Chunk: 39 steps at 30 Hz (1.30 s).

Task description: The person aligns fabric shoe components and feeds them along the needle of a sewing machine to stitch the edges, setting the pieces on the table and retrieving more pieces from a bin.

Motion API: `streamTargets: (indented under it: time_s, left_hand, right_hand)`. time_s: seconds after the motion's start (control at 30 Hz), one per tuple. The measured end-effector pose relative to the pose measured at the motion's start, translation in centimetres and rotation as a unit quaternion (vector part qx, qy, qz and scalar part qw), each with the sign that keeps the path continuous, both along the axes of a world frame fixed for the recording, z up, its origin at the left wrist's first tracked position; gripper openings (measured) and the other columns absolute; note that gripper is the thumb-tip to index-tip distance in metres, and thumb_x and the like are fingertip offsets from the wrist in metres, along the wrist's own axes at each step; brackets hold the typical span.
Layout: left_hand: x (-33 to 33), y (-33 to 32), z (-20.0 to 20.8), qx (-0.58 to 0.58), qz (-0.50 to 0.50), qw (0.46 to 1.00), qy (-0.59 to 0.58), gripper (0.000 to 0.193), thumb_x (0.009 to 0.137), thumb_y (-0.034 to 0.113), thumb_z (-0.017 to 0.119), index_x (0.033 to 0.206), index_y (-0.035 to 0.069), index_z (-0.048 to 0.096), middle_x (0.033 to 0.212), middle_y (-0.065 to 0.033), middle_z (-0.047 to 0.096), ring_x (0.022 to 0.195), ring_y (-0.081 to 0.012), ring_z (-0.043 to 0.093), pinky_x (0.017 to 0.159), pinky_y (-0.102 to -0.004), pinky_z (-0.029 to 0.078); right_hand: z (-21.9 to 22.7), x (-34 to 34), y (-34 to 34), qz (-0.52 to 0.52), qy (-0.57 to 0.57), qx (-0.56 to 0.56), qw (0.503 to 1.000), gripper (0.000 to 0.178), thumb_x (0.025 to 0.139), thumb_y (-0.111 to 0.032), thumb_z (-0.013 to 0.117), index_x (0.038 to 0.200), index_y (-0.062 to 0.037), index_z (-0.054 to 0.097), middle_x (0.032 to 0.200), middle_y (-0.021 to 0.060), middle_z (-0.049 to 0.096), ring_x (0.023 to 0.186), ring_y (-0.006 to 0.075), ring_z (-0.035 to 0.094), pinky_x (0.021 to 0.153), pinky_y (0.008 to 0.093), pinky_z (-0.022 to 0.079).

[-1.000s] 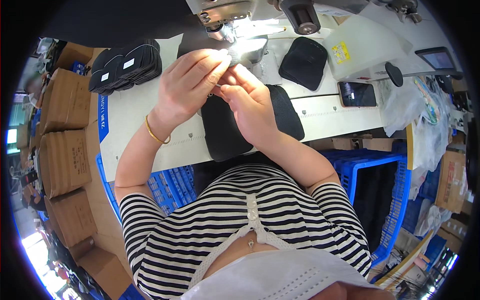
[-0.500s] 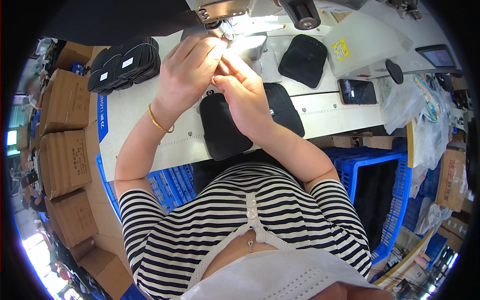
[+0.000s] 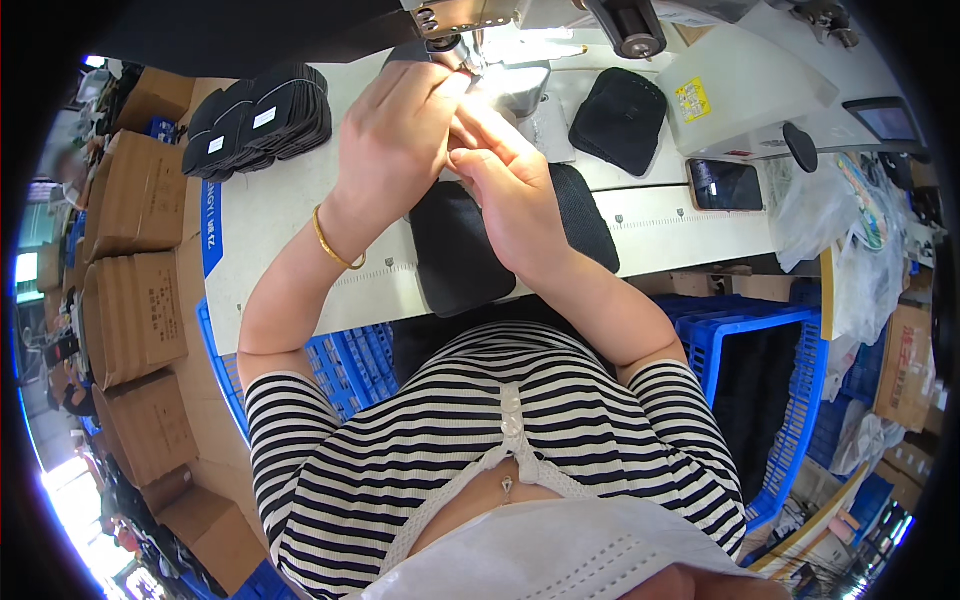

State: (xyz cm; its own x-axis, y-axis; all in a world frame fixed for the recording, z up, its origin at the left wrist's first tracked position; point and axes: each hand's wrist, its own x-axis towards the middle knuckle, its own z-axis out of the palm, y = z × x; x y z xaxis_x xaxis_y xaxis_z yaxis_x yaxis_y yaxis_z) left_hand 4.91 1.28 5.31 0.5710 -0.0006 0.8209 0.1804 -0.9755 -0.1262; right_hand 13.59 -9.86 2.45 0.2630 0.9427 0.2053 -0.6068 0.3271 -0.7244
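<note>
My left hand (image 3: 398, 125) is bent over right below the needle end of a sewing machine (image 3: 452, 50), its fingers closed and mostly turned away from view. Close against it, my right hand (image 3: 518, 200) has its thumb and fingers pinched together near the lamp-lit spot. Whatever lies between the fingertips is hidden. Beneath both hands, black fabric pieces (image 3: 455, 255) with rounded corners rest on the white sewing table (image 3: 355, 285). One part shows between my wrists, another to the right of my right hand. I cannot tell whether they are joined.
Bundled black fabric pieces (image 3: 262, 115) lie at the table's left. A black fabric stack (image 3: 618, 120) and a phone (image 3: 726, 186) are on the right. A blue crate (image 3: 715, 340) stands below the right edge, with cardboard boxes (image 3: 135, 310) along the left.
The whole view has shifted slightly, so things appear a little further right. Both hands stay together by the needle. A small ring-like piece under my left hand is now out of sight.
</note>
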Motion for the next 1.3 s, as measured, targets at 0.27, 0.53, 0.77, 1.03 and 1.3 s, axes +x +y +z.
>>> streamTargets:
  time_s: [0.27,0.53,0.77,1.03,1.3]
  left_hand:
    - [-2.6,0.7,2.6,-0.131,-0.089,0.984,0.078,0.035,0.069,-0.01,0.063,0.101,0.002,0.069,0.099,-0.0083,0.065,0.092,-0.0276,0.064,0.082,-0.0364,0.053]
    - [-2.2,-2.1,2.1,-0.15,-0.052,0.985,0.072,0.038,0.065,-0.009,0.065,0.101,-0.001,0.069,0.097,-0.0094,0.063,0.085,-0.0265,0.061,0.076,-0.0351,0.052]
    - [-2.3,-4.5,0.3,-0.134,-0.029,0.99,0.02,0.043,0.063,-0.01,0.065,0.105,-0.002,0.067,0.101,-0.0114,0.062,0.088,-0.0287,0.06,0.075,-0.0357,0.052]
    - [-3.6,-3.9,-1.2,-0.009,-0.102,0.995,-0.005,0.033,0.057,-0.003,0.07,0.09,-0.003,0.071,0.089,-0.0088,0.065,0.075,-0.0227,0.064,0.06,-0.0295,0.055]
    - [-3.7,-4.9,-0.9,0.028,-0.077,0.996,0.046,0.039,0.058,-0.003,0.069,0.096,-0.007,0.071,0.095,-0.0131,0.066,0.082,-0.0254,0.065,0.067,-0.033,0.058]
  right_hand:
    - [0.1,0.3,-0.2,-0.034,-0.097,-0.012,0.995,0.038,0.096,-0.005,0.053,0.133,0.0061,0.051,0.122,0.0094,0.06,0.105,0.0102,0.057,0.09,0.0235,0.046]
    - [0.1,0.9,-1.4,-0.043,-0.156,-0.098,0.982,0.028,0.095,-0.002,0.054,0.121,0.0068,0.06,0.104,0.0041,0.065,0.089,0.006,0.058,0.078,0.019,0.046]
    - [-0.2,1.6,-2.6,-0.071,-0.194,-0.097,0.974,0.023,0.095,-0.003,0.052,0.112,0.006,0.064,0.093,0.0049,0.067,0.082,0.0079,0.062,0.072,0.0214,0.051]
    - [0.3,2.3,-4.4,-0.032,-0.242,-0.117,0.963,0.023,0.098,-0.011,0.051,0.097,0.0043,0.067,0.084,0.0099,0.072,0.076,0.0144,0.07,0.07,0.0251,0.056]
    - [0.0,2.7,-4.2,-0.082,-0.315,-0.051,0.944,0.022,0.094,-0.01,0.052,0.088,0.0052,0.067,0.075,0.01,0.071,0.069,0.0141,0.07,0.064,0.0256,0.056]
